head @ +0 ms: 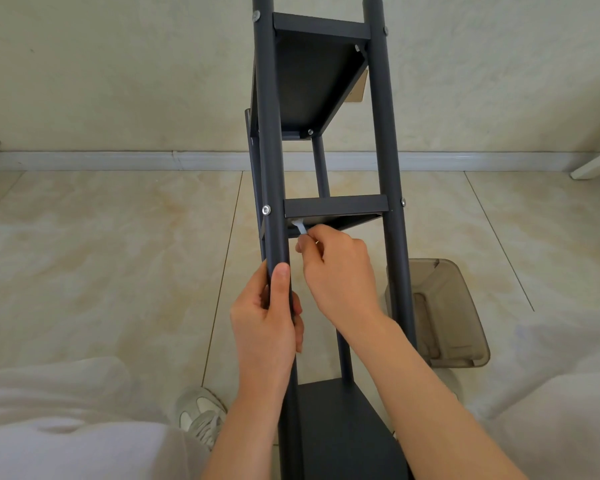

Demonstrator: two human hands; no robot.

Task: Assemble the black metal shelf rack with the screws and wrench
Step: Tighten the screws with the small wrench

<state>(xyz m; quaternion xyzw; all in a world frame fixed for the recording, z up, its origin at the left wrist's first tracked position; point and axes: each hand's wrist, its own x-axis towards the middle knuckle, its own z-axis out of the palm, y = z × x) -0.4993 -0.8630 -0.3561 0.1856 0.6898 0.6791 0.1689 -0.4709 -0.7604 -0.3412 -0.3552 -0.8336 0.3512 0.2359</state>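
The black metal shelf rack [385, 133] leans away from me, its poles running from bottom centre to the top edge. My left hand [267, 317] grips the left front pole [272, 168] below the middle shelf [336, 206]. My right hand [336, 271] pinches a small silver wrench [300, 227], whose head sits under the left end of that middle shelf. A silver screw [266, 209] shows in the left pole at shelf height, and another screw [403, 201] in the right pole. The upper shelf [312, 74] and the lower shelf [343, 427] are attached.
A translucent brown plastic tray [447, 313] lies on the tiled floor [101, 254] behind the right pole. My white shoe [198, 414] and light trouser legs fill the bottom corners. A white baseboard [118, 160] runs along the wall.
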